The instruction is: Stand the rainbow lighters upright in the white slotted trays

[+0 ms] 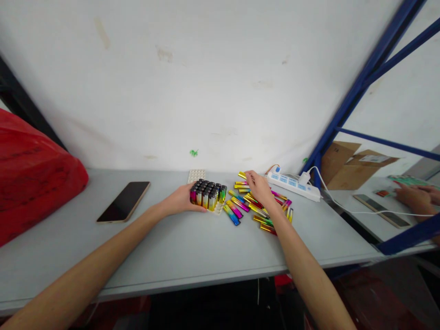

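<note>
A tight block of upright lighters (207, 191) with black tops and shiny rainbow bodies stands in a pale tray (219, 209) with round holes. My left hand (182, 199) is wrapped round the left side of this block, thumb along the front. To the right lies a loose pile of shiny lighters (259, 213) in gold, pink, blue and green. At the pile's far side, my right hand (258, 185) has its fingers closed on a gold lighter (242, 175), whose end sticks out to the left. The rest of it is hidden by the fingers.
Behind the block lies another pale holed tray (196, 174). A phone (124, 201) and a red bag (34, 169) are on the left. At the back right sits a power strip (294, 184) with a white cable. Beyond the blue frame (343, 110), a co-worker's hands (417, 197) show.
</note>
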Tool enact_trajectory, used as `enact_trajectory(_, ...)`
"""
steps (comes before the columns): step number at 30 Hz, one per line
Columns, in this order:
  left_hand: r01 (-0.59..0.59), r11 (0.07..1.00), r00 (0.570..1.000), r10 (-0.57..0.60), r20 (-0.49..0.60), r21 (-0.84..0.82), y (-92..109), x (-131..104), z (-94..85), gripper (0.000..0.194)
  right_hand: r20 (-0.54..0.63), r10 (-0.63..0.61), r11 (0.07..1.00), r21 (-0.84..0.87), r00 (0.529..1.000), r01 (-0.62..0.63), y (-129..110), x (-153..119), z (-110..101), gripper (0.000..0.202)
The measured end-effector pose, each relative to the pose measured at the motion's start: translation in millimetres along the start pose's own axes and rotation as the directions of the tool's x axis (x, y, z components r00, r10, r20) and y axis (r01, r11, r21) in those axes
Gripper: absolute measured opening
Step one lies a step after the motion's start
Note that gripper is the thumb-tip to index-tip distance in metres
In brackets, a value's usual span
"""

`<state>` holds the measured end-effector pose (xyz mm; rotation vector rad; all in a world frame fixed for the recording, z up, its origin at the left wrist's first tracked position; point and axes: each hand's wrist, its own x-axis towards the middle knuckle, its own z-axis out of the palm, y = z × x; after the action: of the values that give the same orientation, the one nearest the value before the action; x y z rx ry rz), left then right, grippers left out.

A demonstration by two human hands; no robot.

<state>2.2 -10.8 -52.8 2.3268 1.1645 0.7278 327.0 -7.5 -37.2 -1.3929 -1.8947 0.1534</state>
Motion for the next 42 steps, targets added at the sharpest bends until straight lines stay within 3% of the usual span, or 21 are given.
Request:
enact_trajectory(5,0.009,1.0,1.0,-0.009,0.001,-0.006,1.8,-0.5,-0.2,0.09,-0.054,0.106,0.96,0.265,0.993,-0.088,-16.5,-0.7,1.7,0.036)
enact_trajectory(10,0.011,1.0,1.0,-0.01,0.008,-0.024,4.4,-1.6,-0.9,0.09,-0.018,0.097,0.889,0.45,0.995,-0.079,-23.2,-1.2,11.6,0.055)
enact_trajectory(17,-0.031,0.999,0.999,0.03,0.025,0.024,5.7,-1.3,-3.3,0.086,0.221,-0.027,0.622,0.767,0.975,-0.157,-49.8,-10.3,18.1,0.05)
enact_trajectory(22,-0.016,1.0,1.0,0.016,0.026,0.002,3.9,-1.2,-2.1,0.087,0.4,0.055,0.472,0.797,0.915,-0.377,-62.0,-14.8,28.0,0.058)
enact_trajectory(25,0.005,1.0,1.0,-0.005,0.016,-0.026,3.4,-1.2,-0.9,0.09,0.434,0.152,0.491,0.747,0.888,-0.449,-65.3,-16.8,33.5,0.064)
enact_trajectory(29,0.027,1.0,1.0,-0.027,-0.003,-0.015,4.1,-0.9,0.0,0.092,0.389,0.23,0.518,0.727,0.892,-0.451,-68.4,-17.6,37.1,0.055)
enact_trajectory(34,0.043,0.999,0.999,-0.043,-0.003,0.0,6.2,-1.2,-0.5,0.088,0.389,0.234,0.53,0.717,0.891,-0.453,-68.0,-16.4,39.6,0.045)
enact_trajectory(42,0.031,0.999,1.0,-0.03,0.007,-0.014,7.8,-1.2,-1.1,0.089,0.261,0.182,0.696,0.647,0.948,-0.312,-61.9,-16.9,32.5,0.067)
